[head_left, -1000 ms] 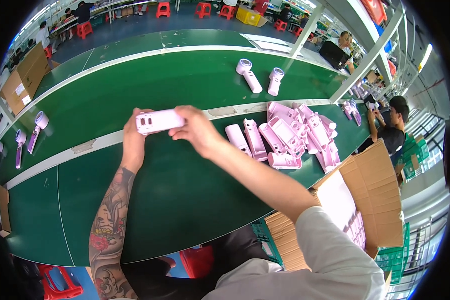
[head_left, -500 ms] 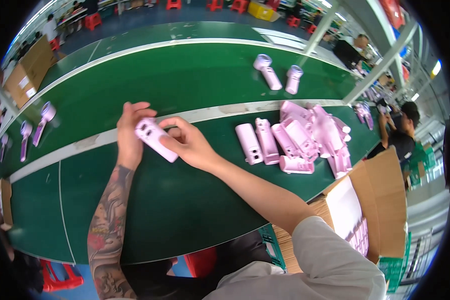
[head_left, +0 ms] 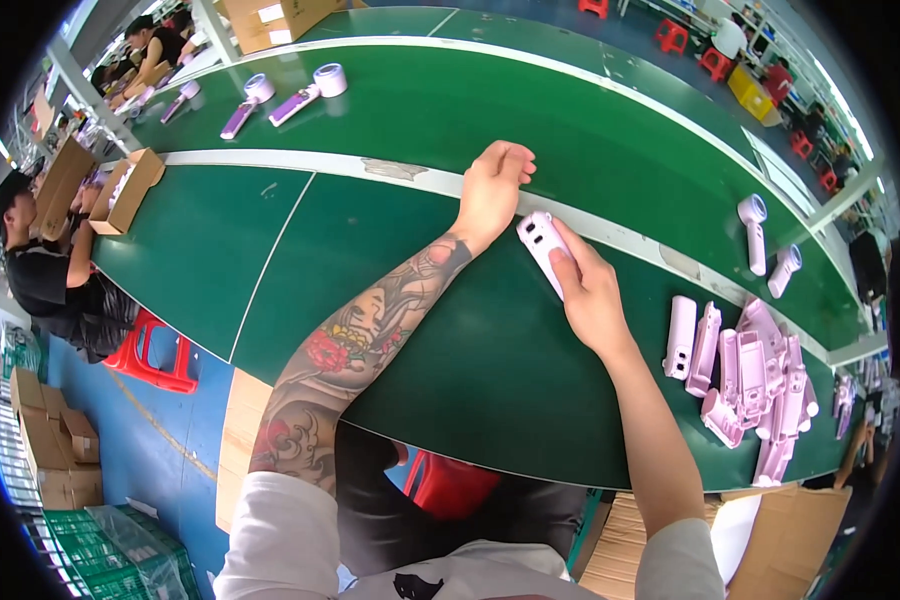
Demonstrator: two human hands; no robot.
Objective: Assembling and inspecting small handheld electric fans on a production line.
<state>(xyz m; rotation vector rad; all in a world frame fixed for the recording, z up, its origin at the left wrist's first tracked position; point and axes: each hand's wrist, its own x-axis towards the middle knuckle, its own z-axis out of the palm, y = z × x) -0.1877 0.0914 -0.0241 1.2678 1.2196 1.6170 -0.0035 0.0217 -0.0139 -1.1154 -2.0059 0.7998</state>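
I have the right hand (head_left: 592, 292) closed around a pink shell (head_left: 540, 245), thumb on its face, and hold it aslant over the green bench (head_left: 450, 390), near the white strip (head_left: 425, 178). Its end with dark openings points up toward the left hand (head_left: 492, 190), which I have just beside it, fingers loosely bent, gripping nothing I can see. To the right lies a shell pile (head_left: 760, 375); two fans (head_left: 755, 240) rest beyond the strip. At far left I see a co-worker (head_left: 45, 265) beside an open carton (head_left: 142, 198).
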